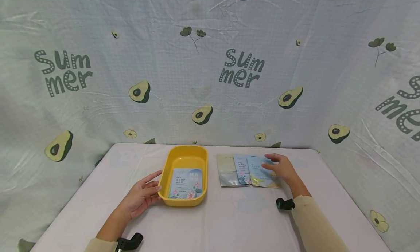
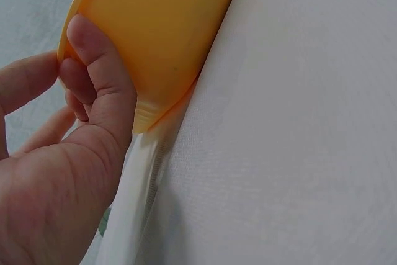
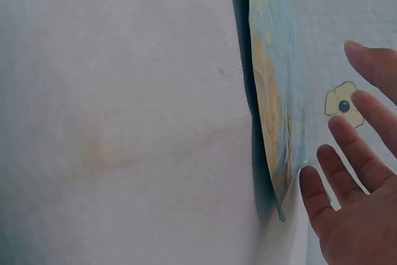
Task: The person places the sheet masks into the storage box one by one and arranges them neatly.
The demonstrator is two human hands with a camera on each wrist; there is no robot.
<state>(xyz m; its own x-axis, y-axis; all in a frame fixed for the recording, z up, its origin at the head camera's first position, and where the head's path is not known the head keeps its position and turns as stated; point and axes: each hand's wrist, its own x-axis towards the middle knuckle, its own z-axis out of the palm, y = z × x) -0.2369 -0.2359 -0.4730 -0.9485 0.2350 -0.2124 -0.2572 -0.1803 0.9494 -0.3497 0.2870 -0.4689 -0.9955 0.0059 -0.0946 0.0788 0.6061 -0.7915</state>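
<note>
A yellow tray [image 1: 183,203] stands on the table, holding a flat white-and-blue packet [image 1: 185,184] with pink flowers. My left hand [image 1: 144,193] grips the tray's left side; the left wrist view shows curled fingers at the rim and outer wall. To the right lie three flat pouches: a silver-green one [image 1: 226,170], a narrow-showing blue one [image 1: 242,168] and a light blue one [image 1: 262,173] with a yellow lower part. Above the right end of the light blue pouch is my right hand [image 1: 280,168]. Its fingers are spread and hold nothing in the right wrist view.
A white cloth covers the table [image 1: 226,223], and its far edge meets a printed curtain [image 1: 170,70] with avocados and lettering. Black wrist devices sit on both forearms, the left one [image 1: 129,241] low near the cloth.
</note>
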